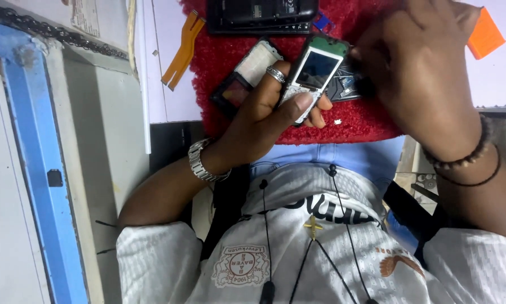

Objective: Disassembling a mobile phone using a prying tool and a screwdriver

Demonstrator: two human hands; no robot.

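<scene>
Over the near edge of a red cloth mat (354, 121), the left hand (264, 121) grips a stripped-down small mobile phone (312, 76), fingers curled around its sides and thumb pressed along its near end. This phone has lost its outer shell: a white frame surrounds a dark, glossy little screen, a green circuit board edge shows at the far end, and pale keypad parts sit under the thumb. A silver ring sits on one finger and a metal watch band (203, 163) on the wrist. To the right, the right hand (419, 73) hovers bunched over the phone's right side, fingertips hidden; I cannot tell what it pinches. Left of the phone lies a phone housing (244, 76); farther off, a black phone (261, 14) and an orange flex ribbon (181, 50).
</scene>
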